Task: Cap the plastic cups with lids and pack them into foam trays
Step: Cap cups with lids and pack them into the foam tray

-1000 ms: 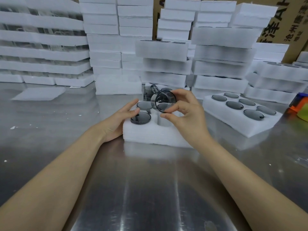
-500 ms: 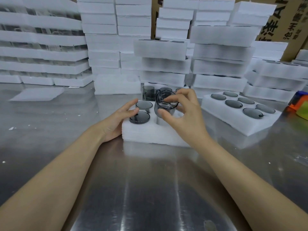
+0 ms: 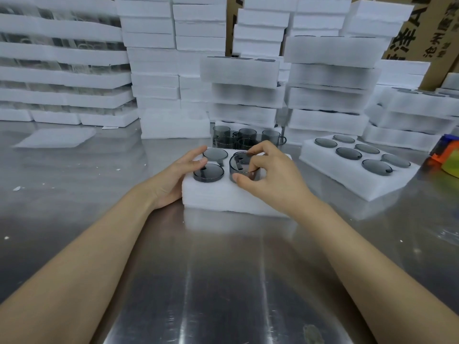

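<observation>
A white foam tray (image 3: pixel 218 194) lies on the steel table right in front of me. Two smoky grey capped cups (image 3: pixel 208 172) sit sunk in its left holes. My right hand (image 3: pixel 270 177) grips a third grey cup (image 3: pixel 242 167) by its rim, and that cup stands partly down in a hole in the tray's middle. My left hand (image 3: pixel 178 175) rests flat against the tray's left edge with its fingers spread, touching the foam beside the near capped cup. Several loose uncapped grey cups (image 3: pixel 246 137) stand just behind the tray.
A filled foam tray (image 3: pixel 357 180) with several capped cups lies to the right. Tall stacks of white foam trays (image 3: pixel 330 78) wall off the back of the table. A loose foam sheet (image 3: pixel 57 137) lies at left. An orange and yellow object (image 3: pixel 447 157) sits at the right edge.
My right hand turned the grey cup upright from a tilted hold and lowered it into a hole of the tray. My left hand stayed on the tray's left edge.
</observation>
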Demonstrator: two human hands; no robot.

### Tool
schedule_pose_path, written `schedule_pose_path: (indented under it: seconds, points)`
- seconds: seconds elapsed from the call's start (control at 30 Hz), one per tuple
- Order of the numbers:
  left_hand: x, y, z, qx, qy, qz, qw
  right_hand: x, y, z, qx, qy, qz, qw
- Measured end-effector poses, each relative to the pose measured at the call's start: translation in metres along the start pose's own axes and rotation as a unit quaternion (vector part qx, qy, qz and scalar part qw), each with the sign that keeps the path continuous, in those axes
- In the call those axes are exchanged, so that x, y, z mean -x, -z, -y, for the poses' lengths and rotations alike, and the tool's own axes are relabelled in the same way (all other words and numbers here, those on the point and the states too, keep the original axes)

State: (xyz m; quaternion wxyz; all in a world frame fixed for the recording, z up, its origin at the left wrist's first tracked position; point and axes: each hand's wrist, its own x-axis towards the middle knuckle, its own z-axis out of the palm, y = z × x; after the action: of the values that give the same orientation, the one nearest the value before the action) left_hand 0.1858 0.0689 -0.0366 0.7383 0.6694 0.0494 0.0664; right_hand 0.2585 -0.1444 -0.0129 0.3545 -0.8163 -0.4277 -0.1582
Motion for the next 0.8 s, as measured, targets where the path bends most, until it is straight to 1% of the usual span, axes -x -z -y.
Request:
schedule_pose_path:
  seconds: [0.23, 0.43, 0.53, 0.63, 0.8]
  points:
    - [0.0009, -0.0016, -0.0011, 0.008, 0.005, -0.006, 1.0, 0.0009, 0.0074, -0.003, -0.056, 0.008, 0.029, 0.998]
    - [0.0025, -0.0017, -0.0024, 0.005, 0.006, -0.001, 1.0, -0.0011, 0.007, -0.0027, -0.012, 0.012, 0.074, 0.997]
    - [0.0031, -0.0018, -0.0029, 0.005, 0.01, -0.002, 1.0, -0.0003, 0.0065, 0.0016, 0.064, 0.021, 0.095, 0.993]
    - [0.0032, -0.0023, -0.003, 0.006, 0.012, -0.002, 1.0, 0.0004, 0.0071, 0.0049, 0.158, 0.025, 0.137, 0.978]
    - [0.0034, -0.0026, -0.003, 0.01, 0.012, -0.005, 1.0, 0.0051, 0.0055, 0.0053, 0.216, 0.017, 0.202, 0.955]
